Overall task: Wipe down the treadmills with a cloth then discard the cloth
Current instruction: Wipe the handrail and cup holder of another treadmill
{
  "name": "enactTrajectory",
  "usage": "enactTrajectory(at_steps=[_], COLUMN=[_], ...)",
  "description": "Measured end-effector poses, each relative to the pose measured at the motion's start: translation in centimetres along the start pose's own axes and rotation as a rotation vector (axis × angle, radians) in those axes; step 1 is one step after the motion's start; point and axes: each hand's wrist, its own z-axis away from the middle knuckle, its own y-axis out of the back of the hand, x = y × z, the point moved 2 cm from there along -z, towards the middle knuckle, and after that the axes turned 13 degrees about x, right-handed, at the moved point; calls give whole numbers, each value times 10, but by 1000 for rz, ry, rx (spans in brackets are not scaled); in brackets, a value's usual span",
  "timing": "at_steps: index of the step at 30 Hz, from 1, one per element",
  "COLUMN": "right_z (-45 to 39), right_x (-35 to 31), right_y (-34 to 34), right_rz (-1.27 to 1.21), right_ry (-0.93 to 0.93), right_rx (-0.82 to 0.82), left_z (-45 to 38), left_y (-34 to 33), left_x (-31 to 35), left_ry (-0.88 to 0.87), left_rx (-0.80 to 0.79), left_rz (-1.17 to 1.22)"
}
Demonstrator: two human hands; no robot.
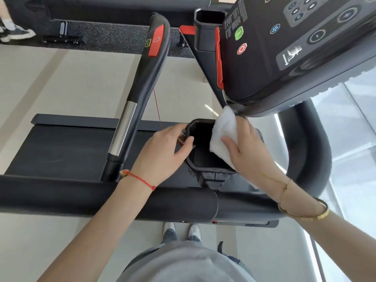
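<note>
A black treadmill fills the view, its console (pixel 289 47) at the upper right and its belt (pixel 61 147) at the left. A black cup holder (pixel 201 159) sits in the middle below the console. My left hand (pixel 168 153) grips the holder's left rim, thumb inside. My right hand (pixel 248 147) presses a folded white cloth (pixel 225 131) against the holder's right rim and the console's lower edge, fingers spread over the cloth.
A black handrail (pixel 146 86) with a red patch and chrome section runs up from the front bar (pixel 101 200). A second cup holder (pixel 207 27) stands at the top. Another person's shoe (pixel 14 31) shows top left. Glass lies at the right.
</note>
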Motion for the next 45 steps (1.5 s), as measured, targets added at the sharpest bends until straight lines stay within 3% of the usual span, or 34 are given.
enactTrajectory(at_steps=[12,17,21,23,26,31,39,45], right_z=[-3,40,55,60,52,28,32,28], right_x=[13,14,4,-5,-16,-45,6,-28], right_y=[3,26,51,51,31,-2,39,12], right_rz=[-135,-330,-284,-193,157,305,219,314], right_ry=[-211,-206,42,240,602,621,804,619], right_rx=[-239,-203,-116,-214,-321,-336,-257,-227], left_z=[0,-1,0,0,1,1,3,2], left_y=[-1,-2,-1,-1,0,1,3,2], left_x=[0,-2,-2,-2,-3,-4,-4,-2], left_ry=[-10,-10,-8,-10,-3,30,7,-9], left_rx=[-7,-7,-4,4,5,-15,11,22], left_rz=[-11,-11,-13,-8,-2,20,8,11])
